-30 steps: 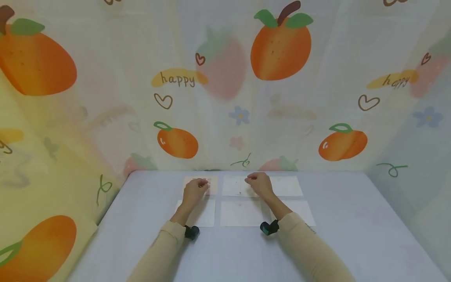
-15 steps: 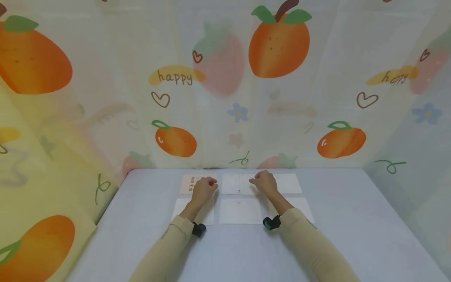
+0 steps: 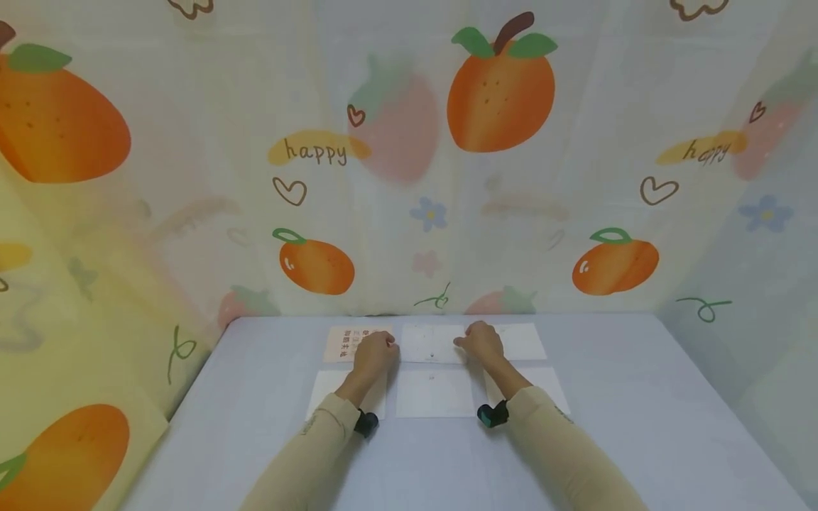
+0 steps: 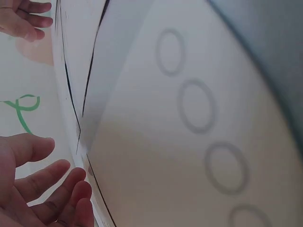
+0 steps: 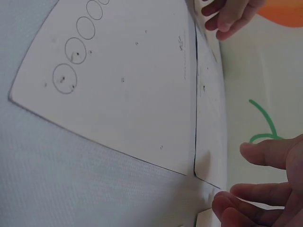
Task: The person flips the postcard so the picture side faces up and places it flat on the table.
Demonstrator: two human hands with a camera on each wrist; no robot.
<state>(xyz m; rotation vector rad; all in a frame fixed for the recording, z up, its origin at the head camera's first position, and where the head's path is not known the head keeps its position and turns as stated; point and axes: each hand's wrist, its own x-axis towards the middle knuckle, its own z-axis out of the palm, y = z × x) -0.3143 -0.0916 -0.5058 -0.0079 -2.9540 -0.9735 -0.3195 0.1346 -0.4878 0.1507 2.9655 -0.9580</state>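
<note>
6 cards (image 3: 434, 397) lie in 2 rows on the white table (image 3: 434, 461). The left hand (image 3: 375, 353) — thumb apart, fingers loosely bent, nothing held — hovers by the printed card (image 3: 341, 345). The right hand (image 3: 482, 342), similarly relaxed and holding nothing, is near the top middle card (image 3: 417, 345). Whether fingertips touch paper, I cannot tell.

Screened-off workspace, wider setting unclear: fruit-printed curtains (image 3: 393, 220) on 3 sides of a pale table (image 3: 428, 461).
</note>
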